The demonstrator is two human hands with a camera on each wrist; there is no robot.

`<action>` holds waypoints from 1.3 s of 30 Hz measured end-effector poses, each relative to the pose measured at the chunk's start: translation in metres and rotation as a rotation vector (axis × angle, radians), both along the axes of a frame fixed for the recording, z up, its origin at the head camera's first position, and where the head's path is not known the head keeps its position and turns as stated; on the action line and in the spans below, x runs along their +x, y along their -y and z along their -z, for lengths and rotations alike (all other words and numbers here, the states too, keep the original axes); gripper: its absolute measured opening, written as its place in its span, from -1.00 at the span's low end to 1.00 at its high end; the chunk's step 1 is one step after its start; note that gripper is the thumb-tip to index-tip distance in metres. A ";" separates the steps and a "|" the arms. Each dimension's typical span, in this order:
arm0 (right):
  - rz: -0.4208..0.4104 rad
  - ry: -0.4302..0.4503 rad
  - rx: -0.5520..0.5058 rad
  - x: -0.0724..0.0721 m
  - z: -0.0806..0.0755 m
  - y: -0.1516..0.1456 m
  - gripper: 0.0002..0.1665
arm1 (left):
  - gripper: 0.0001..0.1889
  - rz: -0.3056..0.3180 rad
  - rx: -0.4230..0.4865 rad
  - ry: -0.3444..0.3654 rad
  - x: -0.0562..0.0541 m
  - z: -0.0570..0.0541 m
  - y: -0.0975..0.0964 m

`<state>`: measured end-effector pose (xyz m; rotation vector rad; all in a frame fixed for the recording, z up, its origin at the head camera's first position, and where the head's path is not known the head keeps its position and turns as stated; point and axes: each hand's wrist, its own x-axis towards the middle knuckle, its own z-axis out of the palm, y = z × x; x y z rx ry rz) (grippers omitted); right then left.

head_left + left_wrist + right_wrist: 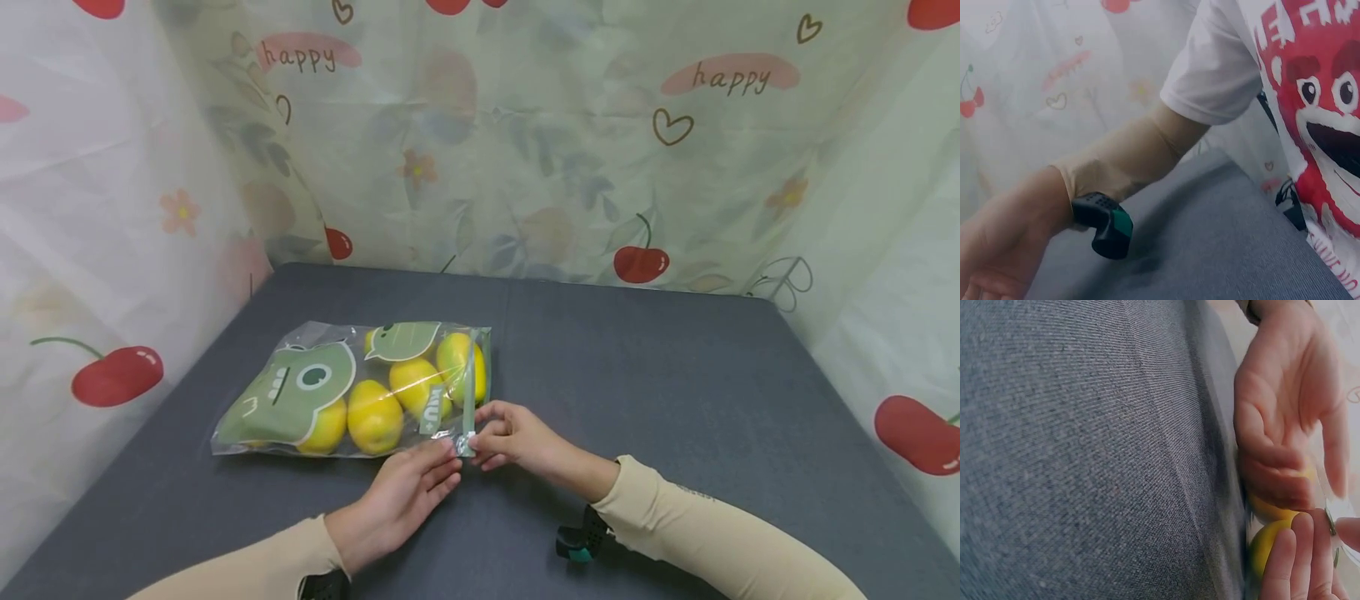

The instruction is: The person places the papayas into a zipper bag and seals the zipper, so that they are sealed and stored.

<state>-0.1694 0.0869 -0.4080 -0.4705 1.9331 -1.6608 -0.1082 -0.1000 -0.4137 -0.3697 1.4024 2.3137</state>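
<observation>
A clear zip bag [341, 392] printed with a green cartoon face lies on the dark table, holding several yellow, apple-like fruits [375, 417]. Its green-edged opening [468, 379] faces right. At the near right corner, my right hand [517, 437] pinches the bag's edge between thumb and fingers. Just left of it, my left hand [405, 492] grips the same corner, thumb on top and fingers along the near side. The right wrist view shows the left hand [1288, 394] facing the right fingers [1300, 556]. In the left wrist view, the right hand [1007, 244] is cut off at the frame edge.
The dark cloth-covered table [645, 375] extends right of the bag and behind it. Patterned curtains [525, 150] enclose the back and sides. A black-and-green device [579, 542] hangs beneath the right wrist. Beside the table is a torso in a printed shirt [1316, 144].
</observation>
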 end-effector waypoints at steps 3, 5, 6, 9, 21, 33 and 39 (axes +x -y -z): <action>-0.001 0.008 -0.007 0.001 0.001 0.000 -0.60 | -0.79 -0.087 0.003 -0.023 -0.001 0.002 -0.007; 0.000 0.014 -0.011 0.001 0.001 0.000 -0.65 | -0.89 -0.120 -0.005 -0.039 -0.002 0.003 -0.011; 0.001 0.021 -0.013 0.002 0.001 0.000 -0.68 | -0.91 -0.130 -0.009 -0.045 -0.003 0.004 -0.012; 0.000 0.045 -0.022 0.002 0.001 0.000 -0.77 | -0.93 -0.140 -0.020 -0.061 -0.004 0.005 -0.015; 0.050 0.221 -0.128 0.005 0.004 0.001 -0.91 | -0.60 -0.139 -0.064 -0.061 -0.006 0.002 -0.018; 0.193 0.248 -0.126 -0.010 0.007 0.004 -0.84 | -0.53 -0.162 -0.080 -0.062 -0.011 0.004 -0.020; 0.272 0.252 -0.112 -0.030 0.011 0.001 -0.77 | -0.62 -0.169 -0.088 -0.024 -0.014 0.005 -0.022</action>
